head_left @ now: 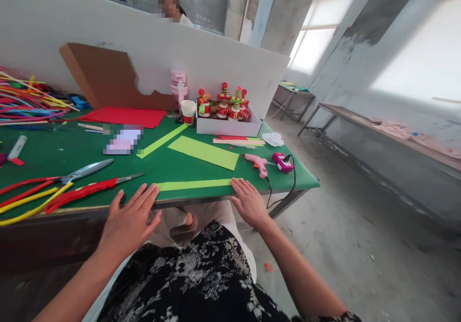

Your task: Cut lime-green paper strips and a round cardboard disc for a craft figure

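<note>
Strip under your hands: the narrow yellow-green paper strip [196, 184] lies flat along the near edge of the green-topped bench [154, 170], roughly parallel to that edge.
Your left hand [129, 218]: palm down, fingers extended and a little spread, thumb apart; fingertips touch the strip's left end, pinching nothing.
Your right hand [250, 205]: fingers extended close together, thumb apart; fingertips rest on the strip's right end, again no pinch.
Other cut paper: a wide yellow-green piece [203, 152] sits beyond your strip; a second narrow strip [162, 141] slants toward the far edge.
Glue gun: pink [257, 163], toward the right edge, just beside the wide piece; a purple power block [283, 162] with a black plug stands nearer that edge.
Cutting tools: large shears [84, 170] and a red-handled pointed tool [86, 192] lie left of your left hand, toward the near-left corner.
Far edge: white box [228, 128] of red craft figures [224, 106], paper cup [188, 113], pink bottle [179, 89], red sheets [126, 116], brown cardboard [104, 77].
Far-left corner: a heap of coloured craft stems [29, 103].
Beyond the white partition [223, 53]: another person [185, 20], partly hidden.
</note>
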Motion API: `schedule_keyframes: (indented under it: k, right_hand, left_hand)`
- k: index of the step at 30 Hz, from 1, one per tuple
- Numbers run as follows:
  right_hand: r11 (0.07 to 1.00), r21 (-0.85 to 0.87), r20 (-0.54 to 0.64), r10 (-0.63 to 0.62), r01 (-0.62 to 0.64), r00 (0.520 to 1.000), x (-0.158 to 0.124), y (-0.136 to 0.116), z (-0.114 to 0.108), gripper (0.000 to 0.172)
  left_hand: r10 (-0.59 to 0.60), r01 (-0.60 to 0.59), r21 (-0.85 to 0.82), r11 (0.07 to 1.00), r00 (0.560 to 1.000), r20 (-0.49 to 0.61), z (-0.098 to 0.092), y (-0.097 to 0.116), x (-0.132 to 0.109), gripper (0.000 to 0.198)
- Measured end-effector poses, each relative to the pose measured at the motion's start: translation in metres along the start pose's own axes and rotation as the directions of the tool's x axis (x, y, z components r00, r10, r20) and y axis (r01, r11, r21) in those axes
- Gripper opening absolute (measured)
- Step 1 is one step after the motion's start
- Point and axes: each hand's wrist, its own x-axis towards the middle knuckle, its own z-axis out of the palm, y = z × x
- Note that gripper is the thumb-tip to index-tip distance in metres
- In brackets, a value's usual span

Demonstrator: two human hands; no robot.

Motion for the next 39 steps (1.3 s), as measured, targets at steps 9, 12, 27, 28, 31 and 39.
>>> schedule_keyframes:
  k: [9, 12, 27, 28, 31, 39]
  right_hand:
    - [0.992, -0.053, -0.136, 0.103, -0.111, 0.985, -0.01, 0.01, 0.0, 0.063]
    - [0.999, -0.005, -0.189, 0.032, -0.033, 0.982, 0.003, -0.035, 0.001, 0.075]
    - [0.957, 0.118, 0.037, -0.271, 0.265, 0.962, 0.056, -0.097, 0.024, 0.073]
    - [0.956, 0.114, 0.027, -0.275, 0.271, 0.961, 0.055, -0.096, 0.025, 0.073]
    - [0.956, 0.114, -0.006, -0.27, 0.269, 0.963, 0.056, -0.096, 0.029, 0.074]
    - [0.971, 0.126, 0.005, -0.205, 0.203, 0.979, 0.058, -0.105, 0.023, 0.07]
  left_hand:
    - [-0.01, 0.011, 0.047, 0.999, 1.0, -0.012, 0.0, 0.003, 0.005, 0.052]
    - [-0.044, 0.044, 0.069, 0.997, 0.999, -0.007, 0.001, 0.009, 0.006, 0.051]
    - [0.074, -0.07, -0.08, 0.994, 0.996, 0.049, 0.002, 0.055, 0.039, 0.065]
    - [0.095, -0.087, -0.116, 0.989, 0.993, 0.072, 0.01, 0.063, 0.046, 0.066]
    - [0.075, -0.067, -0.114, 0.991, 0.994, 0.074, 0.031, 0.074, 0.056, 0.071]
    - [-0.033, 0.034, -0.016, 0.999, 0.997, 0.07, 0.021, 0.032, 0.024, 0.07]
